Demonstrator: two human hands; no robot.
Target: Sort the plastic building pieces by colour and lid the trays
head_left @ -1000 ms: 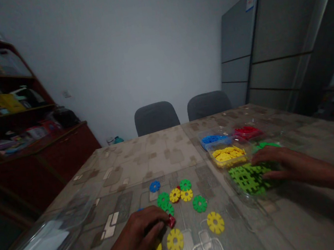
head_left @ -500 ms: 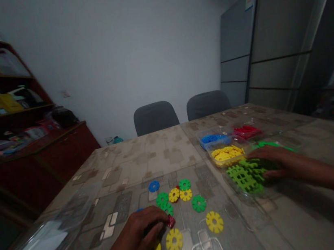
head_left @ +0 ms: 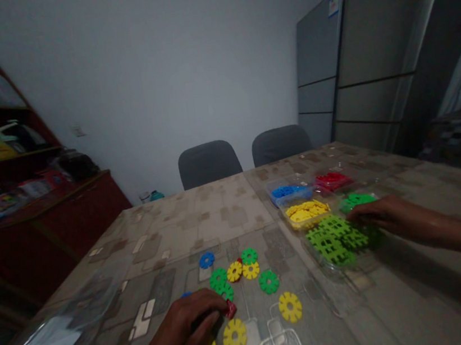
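On the table (head_left: 185,218) in head view, left hand (head_left: 185,326): we see curled fingers touching a red piece (head_left: 230,309); whether they pinch it we cannot tell.
Right hand (head_left: 390,220): fingertips close together at the light-green pieces (head_left: 332,243); we cannot tell whether they grip 1.
Light-green pieces: heaped just beside the yellow pieces (head_left: 307,211).

Two dark chairs (head_left: 209,164) stand between a red-brown cabinet (head_left: 87,214) and grey wardrobe (head_left: 373,63).
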